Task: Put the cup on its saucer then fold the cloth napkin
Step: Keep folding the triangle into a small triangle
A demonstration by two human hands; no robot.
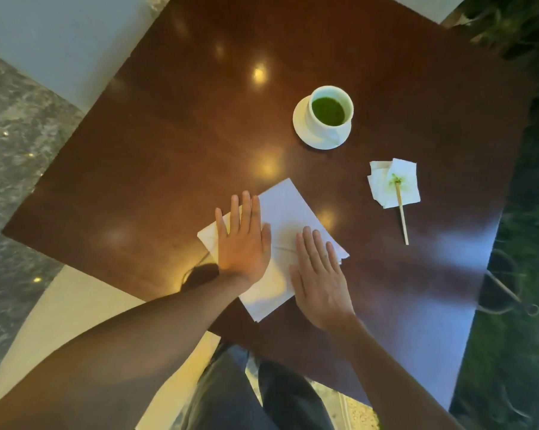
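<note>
- Step 1 looks done: cup (329, 110) sits on its saucer (305, 133), far right of centre on the table (169, 135). Green liquid inside, cup upright.
- Step in hand, my read: folding the cloth napkin (288, 209). It lies near-centre on the table, well apart from the cup, already folded into a rectangle with a crease line visible between the hands.
- Left hand (242, 240): flat, fingers straight and slightly spread, pressing the napkin's left part. Holds nothing.
- Right hand (319, 274): flat, fingers straight and together, pressing the napkin's near-right edge. Holds nothing.
- Napkin long axis runs diagonally, from the near end beside the right wrist up to its far corner, which points at the far side of the table. 1 loose flap corner sticks out left of the left hand.
- Next move likely needs: pinch 1 edge or corner, carry it over to the opposite edge, keep the other hand flat as an anchor, then smooth the crease. Edges should be lined up before pressing; the left flap looks misaligned.
- Also on the table, right: a crumpled paper tissue (393, 181) with a green stain and a wooden stirrer (402, 212) lying across it. Not in the way of the fold.
</note>
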